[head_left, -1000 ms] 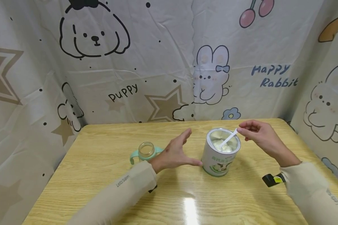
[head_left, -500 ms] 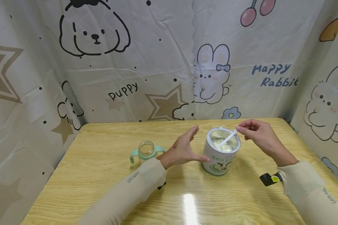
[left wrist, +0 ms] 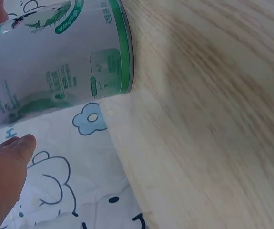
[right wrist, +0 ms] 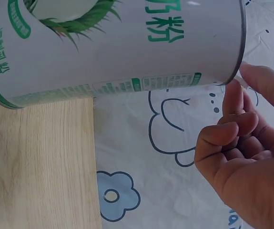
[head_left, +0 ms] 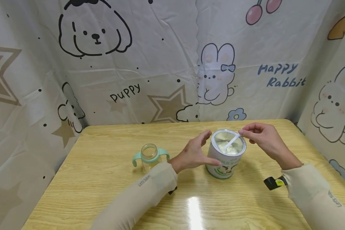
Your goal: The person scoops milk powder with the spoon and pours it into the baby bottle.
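Note:
A white milk powder can with green print stands upright and open-topped on the table, pale powder inside. My right hand pinches the handle end of a white scoop between thumb and index finger, at the can's rim. The scoop slants down into the powder. Beside the can's left wall, my left hand is spread, its thumb in front of the can. In the left wrist view its fingers are apart from the can; whether the thumb touches it I cannot tell.
A clear baby bottle without a lid, with mint-green handles, stands left of the can, partly behind my left sleeve. The wooden table ends at a printed curtain at the back and sides.
My left hand has moved right, up to the can, its thumb now in front of the wall. My right hand with the scoop has shifted slightly left; the can has stayed in place.

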Tool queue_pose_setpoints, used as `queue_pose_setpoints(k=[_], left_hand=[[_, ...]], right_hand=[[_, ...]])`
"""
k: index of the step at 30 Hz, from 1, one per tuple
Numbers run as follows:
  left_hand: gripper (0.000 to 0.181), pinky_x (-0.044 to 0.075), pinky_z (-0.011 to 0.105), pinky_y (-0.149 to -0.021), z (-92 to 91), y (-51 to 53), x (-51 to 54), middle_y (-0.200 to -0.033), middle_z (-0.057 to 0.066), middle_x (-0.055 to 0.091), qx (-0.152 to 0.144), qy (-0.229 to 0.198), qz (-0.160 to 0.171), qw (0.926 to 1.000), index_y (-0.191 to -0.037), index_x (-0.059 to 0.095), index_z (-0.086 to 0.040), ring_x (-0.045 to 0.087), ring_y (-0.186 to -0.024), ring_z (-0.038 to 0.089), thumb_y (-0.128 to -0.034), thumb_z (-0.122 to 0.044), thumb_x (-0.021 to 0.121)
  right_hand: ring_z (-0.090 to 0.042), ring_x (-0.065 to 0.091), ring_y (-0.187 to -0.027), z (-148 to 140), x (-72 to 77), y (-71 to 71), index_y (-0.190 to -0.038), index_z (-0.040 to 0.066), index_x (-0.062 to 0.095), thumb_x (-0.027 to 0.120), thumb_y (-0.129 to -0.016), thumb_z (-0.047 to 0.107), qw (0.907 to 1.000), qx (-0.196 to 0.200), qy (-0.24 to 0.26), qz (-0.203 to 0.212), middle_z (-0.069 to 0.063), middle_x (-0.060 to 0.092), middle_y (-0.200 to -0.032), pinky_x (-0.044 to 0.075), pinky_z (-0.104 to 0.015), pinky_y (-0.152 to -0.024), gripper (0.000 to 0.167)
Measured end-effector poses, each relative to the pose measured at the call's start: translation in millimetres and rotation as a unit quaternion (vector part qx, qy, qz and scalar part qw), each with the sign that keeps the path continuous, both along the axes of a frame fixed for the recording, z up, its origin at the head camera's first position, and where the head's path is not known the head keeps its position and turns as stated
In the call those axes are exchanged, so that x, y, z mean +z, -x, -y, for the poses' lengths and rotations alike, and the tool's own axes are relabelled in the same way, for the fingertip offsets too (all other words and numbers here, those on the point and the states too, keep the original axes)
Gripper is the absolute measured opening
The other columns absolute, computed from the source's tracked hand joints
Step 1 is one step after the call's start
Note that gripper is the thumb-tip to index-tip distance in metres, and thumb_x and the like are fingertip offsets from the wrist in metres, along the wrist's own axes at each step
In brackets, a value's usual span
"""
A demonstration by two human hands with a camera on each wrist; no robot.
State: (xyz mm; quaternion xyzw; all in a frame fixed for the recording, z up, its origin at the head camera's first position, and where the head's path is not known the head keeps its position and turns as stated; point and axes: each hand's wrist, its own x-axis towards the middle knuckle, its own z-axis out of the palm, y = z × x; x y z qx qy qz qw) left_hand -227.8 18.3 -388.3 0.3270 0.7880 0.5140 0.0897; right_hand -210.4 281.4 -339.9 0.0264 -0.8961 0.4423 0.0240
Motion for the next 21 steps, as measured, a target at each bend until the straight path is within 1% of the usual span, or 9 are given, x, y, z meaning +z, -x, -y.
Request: queue_pose_setpoints(k=[4, 6, 9, 12, 17, 21], left_hand=[[0.095, 0.036, 0.03, -0.114, -6.6, 1.0, -2.5, -0.144, 0.009, 0.051, -0.008, -0.016, -0.024, 0.9996, -0.147, 0.04, -0.007, 0.045, -0.136, 0.018, -0.0699, -0.02, 0.094], [0.094, 0.037, 0.03, -0.113, -8.8, 1.0, -3.3, -0.142, 0.009, 0.052, -0.012, -0.024, -0.029, 0.9992, -0.146, 0.041, -0.007, 0.047, -0.135, 0.018, -0.0698, -0.02, 0.094], [0.097, 0.037, 0.027, -0.113, -11.1, 0.2, -4.1, -0.143, 0.009, 0.052, -0.011, -0.034, -0.024, 0.9991, -0.148, 0.039, -0.006, 0.048, -0.135, 0.018, -0.0694, -0.019, 0.094], [0.101, 0.038, 0.024, -0.111, -12.6, -0.6, -4.6, -0.145, 0.009, 0.051, -0.003, -0.04, -0.014, 0.9991, -0.151, 0.037, -0.006, 0.048, -0.134, 0.017, -0.069, -0.017, 0.094], [0.097, 0.04, 0.022, -0.109, -14.3, -1.1, -5.5, -0.144, 0.01, 0.052, 0.005, -0.056, -0.009, 0.9984, -0.15, 0.038, -0.005, 0.05, -0.133, 0.017, -0.0701, -0.013, 0.093], [0.094, 0.04, 0.021, -0.109, -15.2, -1.2, -6.6, -0.144, 0.011, 0.052, 0.005, -0.07, -0.006, 0.9975, -0.148, 0.039, -0.004, 0.05, -0.132, 0.018, -0.0709, -0.01, 0.092]], right_hand=[[-0.02, 0.056, -0.085, 1.5, -0.6, -0.6, -0.11, -0.002, 0.068, 0.067, -0.096, 0.04, 0.9998, 0.006, -0.01, -0.016, -0.007, 0.067, -0.1, 0.052, -0.023, -0.069, 0.044], [-0.019, 0.055, -0.085, 2.2, -0.5, -1.0, -0.109, -0.001, 0.07, 0.068, -0.096, 0.039, 0.9996, 0.008, -0.016, -0.021, -0.007, 0.068, -0.1, 0.051, -0.022, -0.069, 0.042], [-0.018, 0.054, -0.085, 3.3, -0.1, -1.6, -0.107, -0.001, 0.072, 0.07, -0.095, 0.036, 0.9992, 0.012, -0.022, -0.03, -0.005, 0.068, -0.099, 0.048, -0.023, -0.068, 0.039], [-0.016, 0.053, -0.081, 5.2, 0.9, -2.4, -0.102, -0.001, 0.074, 0.073, -0.093, 0.032, 0.9988, 0.021, -0.024, -0.039, -0.003, 0.069, -0.094, 0.044, -0.025, -0.065, 0.034], [-0.012, 0.053, -0.074, 9.3, 1.4, -3.6, -0.094, -0.001, 0.075, 0.074, -0.093, 0.025, 0.9976, 0.041, -0.026, -0.049, -0.003, 0.07, -0.089, 0.044, -0.024, -0.06, 0.026], [-0.012, 0.054, -0.074, 12.4, 2.3, -4.5, -0.092, -0.001, 0.075, 0.073, -0.094, 0.024, 0.9973, 0.052, -0.024, -0.046, -0.005, 0.072, -0.089, 0.045, -0.024, -0.061, 0.025]])
